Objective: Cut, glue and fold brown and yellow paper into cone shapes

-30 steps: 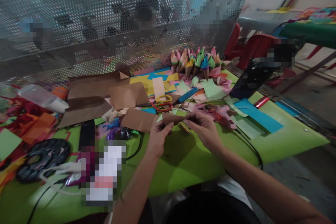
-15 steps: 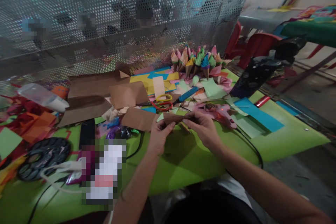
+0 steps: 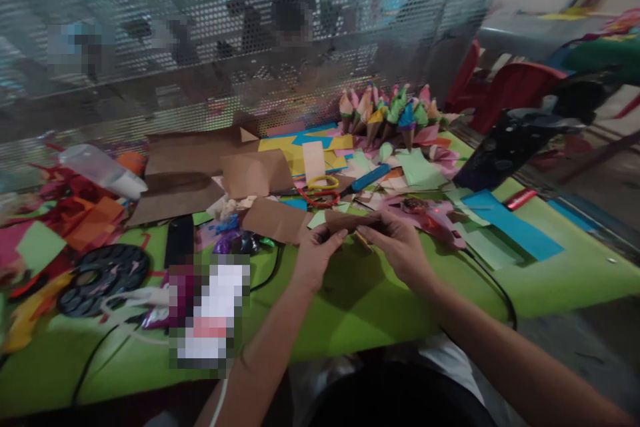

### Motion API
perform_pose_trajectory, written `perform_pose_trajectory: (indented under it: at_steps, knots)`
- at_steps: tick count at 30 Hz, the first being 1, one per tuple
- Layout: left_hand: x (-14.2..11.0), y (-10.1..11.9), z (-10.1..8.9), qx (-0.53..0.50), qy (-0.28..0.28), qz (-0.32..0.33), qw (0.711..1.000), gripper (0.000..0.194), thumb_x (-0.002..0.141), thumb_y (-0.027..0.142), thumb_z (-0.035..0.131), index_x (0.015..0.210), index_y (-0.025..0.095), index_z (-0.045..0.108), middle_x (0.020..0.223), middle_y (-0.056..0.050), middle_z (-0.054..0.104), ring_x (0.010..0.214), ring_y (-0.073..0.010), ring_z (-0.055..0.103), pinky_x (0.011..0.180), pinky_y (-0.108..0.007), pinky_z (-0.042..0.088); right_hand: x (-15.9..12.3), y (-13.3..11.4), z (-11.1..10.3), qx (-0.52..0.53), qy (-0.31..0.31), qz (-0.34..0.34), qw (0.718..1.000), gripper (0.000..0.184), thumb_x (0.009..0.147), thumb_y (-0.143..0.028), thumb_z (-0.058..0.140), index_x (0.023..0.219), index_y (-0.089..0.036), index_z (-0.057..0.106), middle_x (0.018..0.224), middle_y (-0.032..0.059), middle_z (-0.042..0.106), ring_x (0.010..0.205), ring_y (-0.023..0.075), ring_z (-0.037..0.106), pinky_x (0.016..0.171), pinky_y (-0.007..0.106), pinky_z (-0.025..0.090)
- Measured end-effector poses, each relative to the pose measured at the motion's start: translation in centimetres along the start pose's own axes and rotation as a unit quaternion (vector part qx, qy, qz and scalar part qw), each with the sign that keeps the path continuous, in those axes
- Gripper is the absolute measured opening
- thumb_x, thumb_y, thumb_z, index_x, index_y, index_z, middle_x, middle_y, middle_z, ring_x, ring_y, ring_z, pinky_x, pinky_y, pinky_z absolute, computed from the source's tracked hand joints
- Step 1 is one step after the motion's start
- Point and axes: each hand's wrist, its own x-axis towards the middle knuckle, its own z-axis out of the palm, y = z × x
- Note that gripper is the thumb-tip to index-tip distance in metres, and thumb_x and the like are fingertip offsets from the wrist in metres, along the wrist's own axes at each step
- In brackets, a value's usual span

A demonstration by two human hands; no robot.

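Observation:
Between my two hands, above the green tabletop (image 3: 360, 307), is a piece of brown paper (image 3: 345, 221). Its left end is pinched by my left hand (image 3: 319, 250), thumb in front. My right hand (image 3: 397, 240) grips the right end with thumb and fingers. Both hands hide parts of the paper, so its full shape does not show. Just left of it lies a flat brown sheet (image 3: 275, 220). Behind the right hand rests a pink glue gun (image 3: 433, 217) with a black cord. Scissors with red and yellow handles (image 3: 323, 191) and a blue-handled cutter (image 3: 370, 177) lie beyond.
Several paper ice cream cones (image 3: 387, 117) stand at the back. A dark tumbler (image 3: 500, 147) is at the right, near blue paper (image 3: 515, 223). At left are a black round palette (image 3: 105, 277), a clear bottle (image 3: 103, 170) and a black phone-like object (image 3: 179, 240).
The whole view has shifted, so the table and its things appear further right. Both hands keep hold of the brown paper with nearly the same grip.

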Motion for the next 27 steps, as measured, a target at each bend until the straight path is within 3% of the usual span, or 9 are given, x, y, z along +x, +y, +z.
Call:
perform_pose_trajectory:
  at_steps: [7,9,16,27]
  knots:
    - [0.1,-1.7,-0.2,-0.007,-0.003,0.006,1.0,0.036,0.053,0.036,0.091,0.078,0.013,0.079,0.079,-0.009,0.074,0.079,-0.0231,0.064,0.086,-0.04,0.05,-0.5,0.4,-0.8,-0.061,0.043,0.022,0.997,0.024,0.058,-0.038,0.084,0.077,-0.026,0.075,0.071,0.0008,0.069,0.064,0.0183,0.06,0.059,0.031,0.046]
    - [0.3,-2.1,-0.4,-0.01,-0.03,0.02,0.999,0.032,0.058,0.037,0.089,0.078,0.014,0.079,0.08,-0.009,0.073,0.081,-0.0223,0.063,0.088,-0.04,0.049,-0.4,0.6,-0.8,-0.066,0.043,0.021,0.997,0.023,0.059,-0.036,0.084,0.079,-0.028,0.076,0.074,0.0023,0.071,0.065,0.0195,0.061,0.06,0.033,0.047]
    - [-0.1,-1.5,-0.4,0.014,-0.032,0.018,0.999,0.035,0.064,0.04,0.088,0.087,0.015,0.079,0.083,-0.006,0.075,0.08,-0.0194,0.064,0.087,-0.037,0.049,-0.4,1.2,-0.6,-0.041,0.005,-0.006,0.999,0.021,0.068,-0.036,0.082,0.083,-0.024,0.073,0.072,0.0008,0.069,0.062,0.0162,0.057,0.056,0.029,0.045]
    - [0.3,-1.1,-0.5,0.014,-0.042,0.015,0.999,0.037,0.061,0.042,0.09,0.086,0.017,0.081,0.077,-0.004,0.076,0.078,-0.0191,0.067,0.08,-0.033,0.052,0.0,0.9,-0.2,-0.024,-0.003,-0.005,1.0,0.03,0.065,-0.041,0.084,0.077,-0.02,0.067,0.07,-0.0008,0.065,0.063,0.0143,0.055,0.057,0.026,0.042]
